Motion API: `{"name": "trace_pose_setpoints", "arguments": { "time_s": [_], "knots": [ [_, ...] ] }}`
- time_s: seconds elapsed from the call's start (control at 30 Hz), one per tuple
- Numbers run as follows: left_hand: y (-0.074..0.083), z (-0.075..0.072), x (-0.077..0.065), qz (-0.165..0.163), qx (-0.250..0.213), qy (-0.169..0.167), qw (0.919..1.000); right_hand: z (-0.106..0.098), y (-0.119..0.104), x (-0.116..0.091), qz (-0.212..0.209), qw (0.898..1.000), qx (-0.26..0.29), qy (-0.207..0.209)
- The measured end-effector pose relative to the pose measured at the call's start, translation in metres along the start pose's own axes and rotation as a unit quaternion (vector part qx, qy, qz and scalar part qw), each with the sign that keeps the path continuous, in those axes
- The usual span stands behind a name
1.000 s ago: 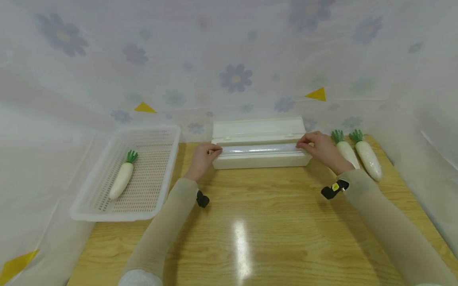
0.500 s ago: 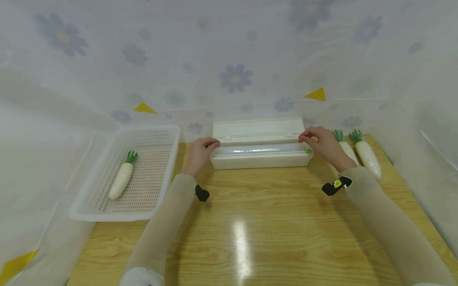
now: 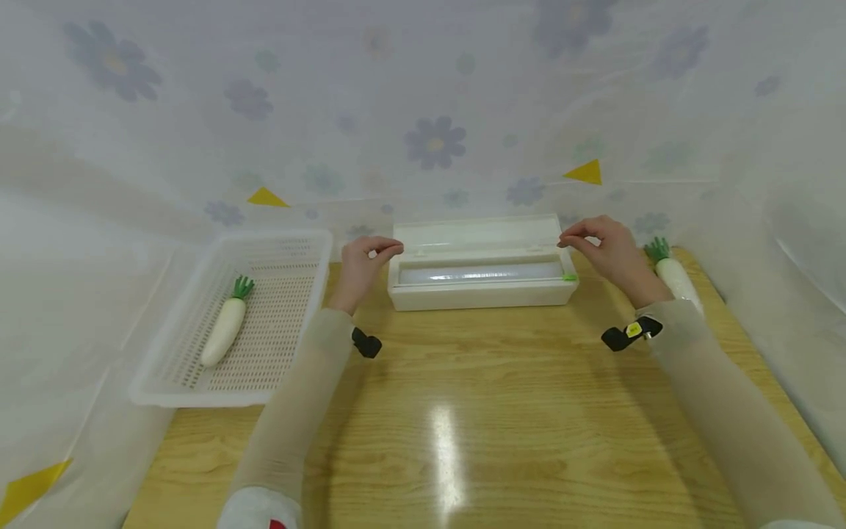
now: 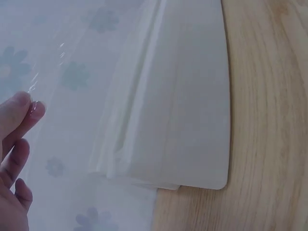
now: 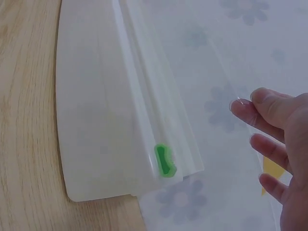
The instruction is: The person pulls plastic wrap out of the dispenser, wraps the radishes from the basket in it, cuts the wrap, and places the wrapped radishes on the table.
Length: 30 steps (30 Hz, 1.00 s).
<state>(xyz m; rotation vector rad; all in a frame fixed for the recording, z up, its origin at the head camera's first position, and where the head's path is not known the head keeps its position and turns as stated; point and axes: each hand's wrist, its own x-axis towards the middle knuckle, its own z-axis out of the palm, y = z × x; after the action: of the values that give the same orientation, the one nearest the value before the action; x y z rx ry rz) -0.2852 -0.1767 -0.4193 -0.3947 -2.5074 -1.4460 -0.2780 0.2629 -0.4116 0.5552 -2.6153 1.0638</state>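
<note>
A white cling film dispenser [image 3: 482,296] stands with its lid [image 3: 479,234] raised and a shiny roll of film [image 3: 485,272] inside. Above its left end, my left hand [image 3: 360,270] pinches a corner of the clear cling film [image 4: 43,72] between thumb and index finger. My right hand [image 3: 613,253] pinches the film's other corner beyond the right end. Both hands hold the edge higher than the dispenser's rim, and the film is barely visible between them. A green slider [image 5: 164,160] sits at the right end of the dispenser's front edge.
To the left, a white plastic basket [image 3: 309,323] holds one white radish [image 3: 225,330] with green stubs. Another radish [image 3: 675,279] lies at the right, partly behind my right forearm. A flowered sheet [image 3: 436,95] hangs behind the wooden table [image 3: 515,411].
Both hands have risen from the dispenser's front edge and moved slightly apart, drawing the film up. The green slider has come into view, and my right hand now hides one radish.
</note>
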Motion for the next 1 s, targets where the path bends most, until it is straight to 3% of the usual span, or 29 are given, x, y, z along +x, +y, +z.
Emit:
{"name": "trace_pose_setpoints", "arguments": {
  "time_s": [0.13,0.47,0.67,1.0],
  "knots": [
    [0.005,-0.009,0.002,-0.016,-0.031,-0.021,0.9992,-0.007,-0.005,-0.001,0.032,0.999,0.026,0.004],
    [0.016,-0.021,0.004,-0.051,-0.067,-0.051,0.9952,-0.022,-0.013,-0.002,0.057,0.997,0.054,-0.001],
    [0.025,-0.03,0.002,-0.04,-0.064,-0.065,0.995,-0.028,-0.015,-0.002,0.044,0.997,0.057,0.008],
    [0.04,-0.038,0.0,0.001,-0.062,-0.039,0.9973,-0.032,-0.021,0.003,-0.013,0.995,0.078,0.056]
  ]
}}
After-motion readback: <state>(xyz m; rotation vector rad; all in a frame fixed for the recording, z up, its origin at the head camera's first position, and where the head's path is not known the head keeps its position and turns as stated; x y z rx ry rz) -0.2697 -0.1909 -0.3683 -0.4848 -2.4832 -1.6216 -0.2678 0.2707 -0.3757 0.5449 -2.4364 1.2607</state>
